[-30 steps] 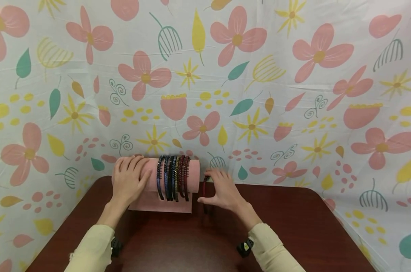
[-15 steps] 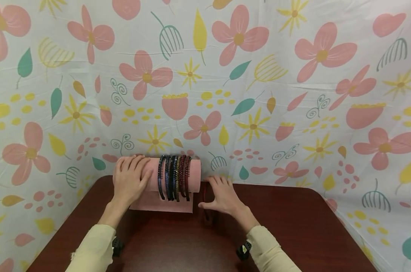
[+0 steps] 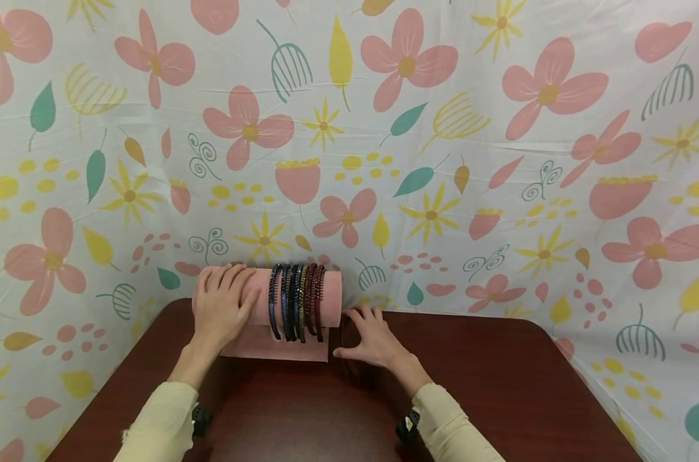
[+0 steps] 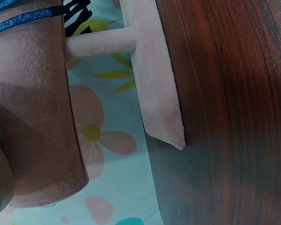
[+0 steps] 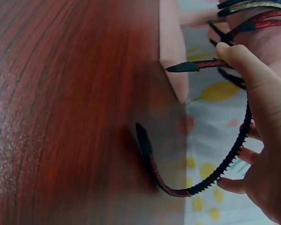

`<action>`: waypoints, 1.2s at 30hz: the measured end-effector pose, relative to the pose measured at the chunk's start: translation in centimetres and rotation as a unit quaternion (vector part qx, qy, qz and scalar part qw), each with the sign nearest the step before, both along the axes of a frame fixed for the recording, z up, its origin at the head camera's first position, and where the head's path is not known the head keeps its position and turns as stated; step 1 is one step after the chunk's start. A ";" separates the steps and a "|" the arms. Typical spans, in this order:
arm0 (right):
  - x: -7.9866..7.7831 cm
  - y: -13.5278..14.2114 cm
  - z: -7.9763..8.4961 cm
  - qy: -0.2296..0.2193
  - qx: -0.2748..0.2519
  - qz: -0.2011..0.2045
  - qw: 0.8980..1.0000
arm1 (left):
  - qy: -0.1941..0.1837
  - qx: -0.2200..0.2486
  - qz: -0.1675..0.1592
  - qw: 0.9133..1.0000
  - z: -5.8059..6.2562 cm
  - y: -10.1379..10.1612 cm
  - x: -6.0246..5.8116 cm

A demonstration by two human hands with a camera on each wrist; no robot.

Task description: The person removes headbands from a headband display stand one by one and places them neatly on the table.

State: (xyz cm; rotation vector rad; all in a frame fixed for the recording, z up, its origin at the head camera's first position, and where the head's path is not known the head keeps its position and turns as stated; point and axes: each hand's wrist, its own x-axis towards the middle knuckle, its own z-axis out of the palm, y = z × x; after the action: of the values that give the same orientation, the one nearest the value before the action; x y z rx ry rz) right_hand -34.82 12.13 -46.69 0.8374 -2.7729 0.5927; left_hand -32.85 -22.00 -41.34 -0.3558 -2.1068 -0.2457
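A pink plush headband stand (image 3: 259,343) has a thick roll on top. Around its roll sit several glittery headbands (image 3: 294,301) in blue, black, gold and dark red. My left hand (image 3: 219,308) holds the roll's left part, fingers curved over its top. Off the roll's right end, my right hand (image 3: 375,337) holds a dark red and black toothed headband (image 5: 236,147). The right wrist view shows the thumb against the band near one tip and the other fingers along its toothed curve. Both black-capped tips point away from the palm, and the band is off the roll.
The stand's flat base (image 4: 154,70) and short post (image 4: 100,42) show under the roll in the left wrist view. A dark red-brown wooden table (image 3: 470,378) spreads below. A white flowered cloth (image 3: 349,160) hangs close behind the table's back edge.
My right hand has shifted slightly left with the red headband, closer to the roll's right end. The left hand and the stand stay where they were.
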 end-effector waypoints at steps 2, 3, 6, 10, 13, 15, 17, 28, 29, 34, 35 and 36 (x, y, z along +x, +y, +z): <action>-0.1 0.0 -0.3 0.001 0.005 -0.003 1.000 | 0.007 0.000 0.000 1.000 -0.1 0.0 -0.1; -0.2 0.0 -0.4 0.001 0.008 -0.005 1.000 | 0.011 0.000 0.000 1.000 -0.2 0.0 -0.1; -0.2 -0.1 -0.7 0.003 0.020 -0.009 1.000 | 0.012 0.002 -0.002 1.000 -0.1 0.1 -0.2; -0.2 -0.2 -1.2 0.009 0.044 -0.011 0.999 | 0.007 0.002 -0.001 1.000 -0.1 0.3 -0.2; -0.3 -0.3 -1.9 0.012 0.066 -0.012 0.998 | 0.009 0.001 0.000 1.000 -0.1 0.3 -0.2; -0.4 -0.3 -2.3 0.008 0.077 -0.012 0.997 | 0.009 0.002 0.000 1.000 -0.1 0.4 -0.2; -0.4 -0.2 -2.7 0.003 0.085 -0.012 0.996 | 0.009 0.002 0.000 1.000 -0.1 0.4 -0.2; -0.2 0.1 -3.3 -0.023 0.087 -0.001 0.996 | 0.003 -0.001 0.003 1.000 0.0 0.2 0.0; -0.2 0.1 -3.3 -0.028 0.084 0.001 0.996 | 0.006 -0.001 0.003 1.000 0.0 0.2 0.0; 0.1 0.3 -3.0 -0.041 0.055 0.009 0.998 | 0.022 0.003 -0.004 1.000 0.0 0.1 -0.2; 0.2 0.3 -2.9 -0.038 0.046 0.010 0.998 | 0.024 0.003 -0.005 1.000 -0.1 0.1 -0.2; 0.2 0.4 -2.9 -0.033 0.035 0.010 0.999 | 0.026 0.003 -0.005 1.000 -0.1 0.1 -0.2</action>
State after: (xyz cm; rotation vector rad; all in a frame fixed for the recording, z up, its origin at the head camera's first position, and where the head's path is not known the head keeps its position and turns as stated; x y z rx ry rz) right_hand -34.59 12.52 -49.59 0.8771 -2.8645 0.5382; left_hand -33.02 -21.92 -41.43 -0.3657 -2.0540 -0.2464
